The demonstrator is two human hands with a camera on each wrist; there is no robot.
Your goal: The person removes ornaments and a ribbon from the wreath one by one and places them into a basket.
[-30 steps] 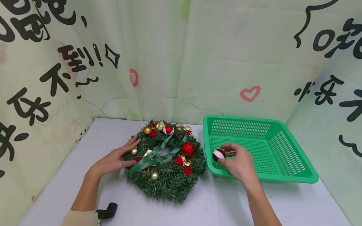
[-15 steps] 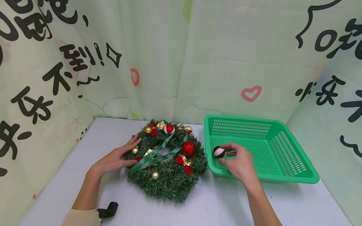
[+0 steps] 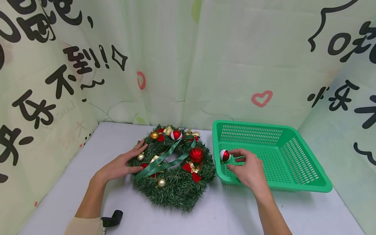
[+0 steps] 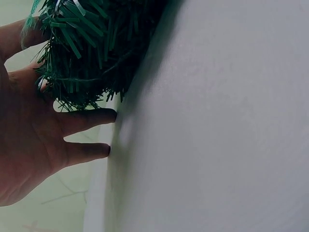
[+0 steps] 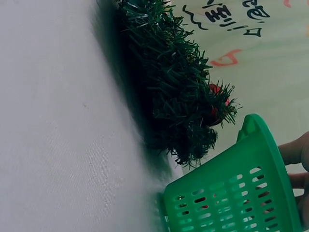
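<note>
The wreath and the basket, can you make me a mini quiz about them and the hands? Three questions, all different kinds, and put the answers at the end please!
1. Pick one. What colour is the ribbon looped across the wreath? A) red B) green C) gold
2. True or false: the left hand is touching the wreath.
3. Where is the red-and-white ball that is closest to the right hand?

Key: 1. B. 2. True. 3. Inside the green basket.

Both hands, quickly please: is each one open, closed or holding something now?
Left hand: open, resting on the round green wreath.
Right hand: open, beside the red-and-white ball in the green plastic basket.
</note>
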